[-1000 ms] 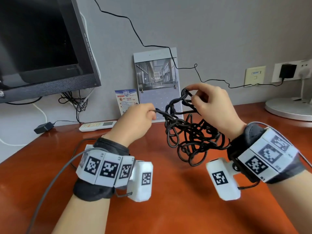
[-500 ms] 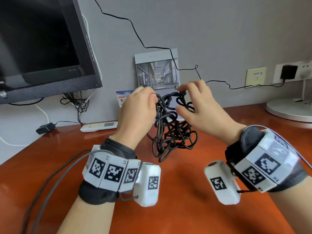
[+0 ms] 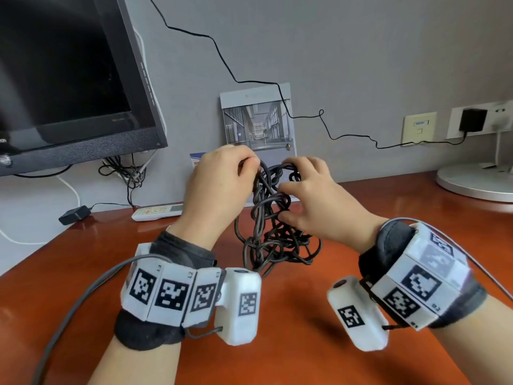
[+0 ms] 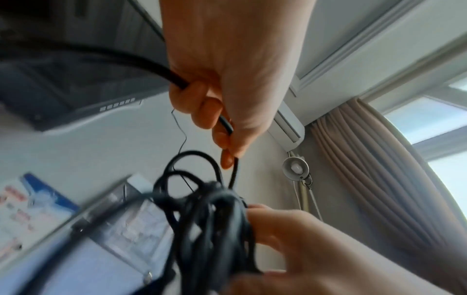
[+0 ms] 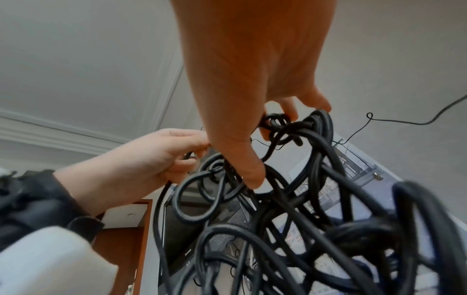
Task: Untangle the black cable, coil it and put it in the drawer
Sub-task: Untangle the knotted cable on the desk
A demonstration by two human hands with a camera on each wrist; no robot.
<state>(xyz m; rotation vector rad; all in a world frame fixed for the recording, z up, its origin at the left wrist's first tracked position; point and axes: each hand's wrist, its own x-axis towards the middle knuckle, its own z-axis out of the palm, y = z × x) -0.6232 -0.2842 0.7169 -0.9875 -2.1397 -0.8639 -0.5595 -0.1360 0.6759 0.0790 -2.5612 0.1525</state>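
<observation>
A tangled black cable (image 3: 273, 232) hangs in a knotted bunch above the red-brown desk (image 3: 305, 343), held up between both hands. My left hand (image 3: 222, 184) has its fingers curled round a strand at the bunch's upper left; the left wrist view shows that strand (image 4: 225, 123) passing through its fingers (image 4: 202, 107). My right hand (image 3: 308, 190) grips the top loops from the right, its fingers (image 5: 290, 111) hooked in them and its thumb (image 5: 250, 171) pressed on the tangle (image 5: 290, 209). No drawer is in view.
A dark monitor (image 3: 69, 79) stands at the back left, with a remote (image 3: 158, 212) and a black adapter (image 3: 75, 214) below it. A calendar (image 3: 259, 123) leans on the wall behind the hands. A thin wire (image 3: 347, 136) runs to the wall sockets (image 3: 472, 120). A lamp base (image 3: 477, 182) sits far right.
Both hands came together at the top of the tangle. The left hand rose from the bunch's left side, and the bunch, spread wide a second ago, now hangs narrower.
</observation>
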